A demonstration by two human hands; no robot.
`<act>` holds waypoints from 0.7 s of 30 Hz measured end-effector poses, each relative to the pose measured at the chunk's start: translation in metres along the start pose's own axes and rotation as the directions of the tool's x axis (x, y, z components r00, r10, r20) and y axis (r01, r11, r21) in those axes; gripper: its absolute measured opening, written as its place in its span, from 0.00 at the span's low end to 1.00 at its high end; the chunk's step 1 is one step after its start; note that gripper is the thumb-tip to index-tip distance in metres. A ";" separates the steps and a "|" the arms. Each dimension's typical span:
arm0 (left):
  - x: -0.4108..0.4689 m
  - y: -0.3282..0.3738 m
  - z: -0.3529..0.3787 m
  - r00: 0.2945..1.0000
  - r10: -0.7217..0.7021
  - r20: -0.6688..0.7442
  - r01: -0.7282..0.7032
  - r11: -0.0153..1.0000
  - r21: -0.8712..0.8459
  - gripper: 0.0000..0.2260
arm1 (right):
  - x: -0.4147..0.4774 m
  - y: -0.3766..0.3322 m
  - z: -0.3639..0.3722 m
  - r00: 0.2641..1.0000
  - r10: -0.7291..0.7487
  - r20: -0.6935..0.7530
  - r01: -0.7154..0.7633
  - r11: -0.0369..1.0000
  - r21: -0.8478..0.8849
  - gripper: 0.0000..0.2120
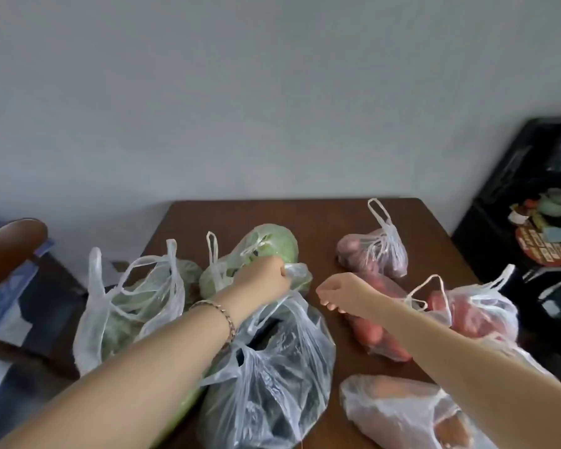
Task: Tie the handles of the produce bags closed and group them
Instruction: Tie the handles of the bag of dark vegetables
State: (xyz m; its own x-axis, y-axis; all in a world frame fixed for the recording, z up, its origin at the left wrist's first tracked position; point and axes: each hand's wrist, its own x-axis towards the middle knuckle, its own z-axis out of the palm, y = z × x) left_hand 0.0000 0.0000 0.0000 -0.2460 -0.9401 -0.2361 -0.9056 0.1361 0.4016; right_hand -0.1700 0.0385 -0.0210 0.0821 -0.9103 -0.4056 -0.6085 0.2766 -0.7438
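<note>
Several thin clear plastic produce bags lie on a brown wooden table (331,222). My left hand (263,277) grips a handle of the bag of dark vegetables (272,377) in front of me, just before the cabbage bag (266,247). A leafy greens bag (133,303) with loose handles stands at the left. My right hand (340,294) hovers above the table with curled fingers, holding nothing I can see. Under my right arm lie a red tomato bag (374,338) and another red produce bag (476,312). A tied bag of reddish produce (373,254) sits further back. A carrot bag (402,413) lies at the front right.
A grey wall rises behind the table. A wooden chair (17,241) with blue cloth stands at the left. At the right, a black cabinet (512,189) holds a teapot and small items. Bare tabletop shows along the far edge and between the two groups of bags.
</note>
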 end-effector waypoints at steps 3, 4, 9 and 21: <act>-0.020 -0.015 0.006 0.966 -0.067 0.251 -0.012 0.954 0.300 0.16 | 0.004 0.002 0.024 0.996 -0.080 -0.047 0.064 0.959 -0.275 0.19; -0.025 -0.021 0.007 0.933 -0.097 0.347 -0.031 0.938 0.344 0.18 | 0.005 0.000 0.032 0.993 -0.112 -0.032 0.095 0.941 -0.326 0.23; -0.042 -0.059 0.006 0.756 -0.201 0.623 -0.101 0.904 0.415 0.33 | 0.024 -0.010 0.075 0.989 -0.145 -0.021 0.108 0.819 -0.563 0.24; -0.031 -0.081 -0.029 0.985 0.154 -0.077 -0.150 0.987 0.060 0.15 | 0.004 -0.020 0.054 0.923 -0.137 -0.359 0.043 0.965 -0.259 0.20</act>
State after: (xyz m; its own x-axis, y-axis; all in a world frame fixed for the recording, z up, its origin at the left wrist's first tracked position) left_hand 0.0916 0.0089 0.0007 -0.3556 -0.9290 -0.1027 -0.8777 0.2942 0.3784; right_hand -0.1147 0.0462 -0.0361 -0.1236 -0.9890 -0.0818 -0.7881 0.1479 -0.5975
